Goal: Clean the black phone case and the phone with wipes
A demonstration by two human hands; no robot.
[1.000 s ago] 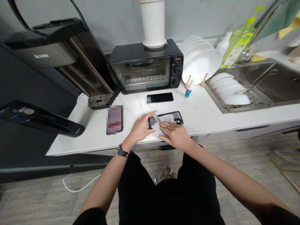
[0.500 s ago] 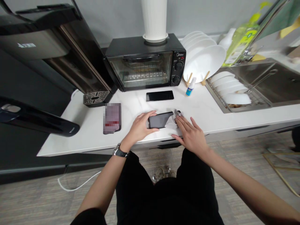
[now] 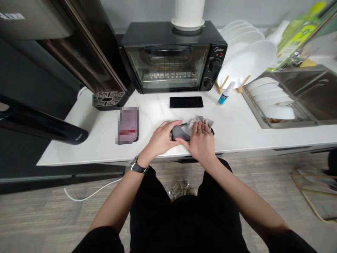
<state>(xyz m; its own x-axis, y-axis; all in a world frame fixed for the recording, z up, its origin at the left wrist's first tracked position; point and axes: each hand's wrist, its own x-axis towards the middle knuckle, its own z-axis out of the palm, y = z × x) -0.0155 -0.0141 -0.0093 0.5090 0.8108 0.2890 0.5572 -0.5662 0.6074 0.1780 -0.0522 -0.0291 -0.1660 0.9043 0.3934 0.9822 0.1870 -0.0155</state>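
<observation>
A dark smartphone (image 3: 179, 132) lies flat on the white counter, close to its front edge. My left hand (image 3: 162, 137) grips the phone's left end between thumb and fingers. Over the phone's right part, my right hand (image 3: 202, 141) presses down a crumpled grey cloth (image 3: 196, 121), which covers much of the screen. A second black phone (image 3: 186, 102) rests behind my hands, in front of the oven. To its right stands a small spray bottle (image 3: 225, 94) with a blue label. A blurred-out flat rectangular item (image 3: 128, 124) lies left of my left hand.
A black toaster oven (image 3: 171, 35) carrying a white pot (image 3: 189, 14) stands at the back. Left is a drinks dispenser (image 3: 108, 99) and a dark cylindrical appliance (image 3: 65, 128). Plates (image 3: 244, 63) stand in a rack beside the sink (image 3: 319, 102), where bowls (image 3: 276, 98) sit.
My right hand has slid left along the phone with the cloth, its thumb now near my left thumb. The left hand keeps its grip. The view has shifted slightly.
</observation>
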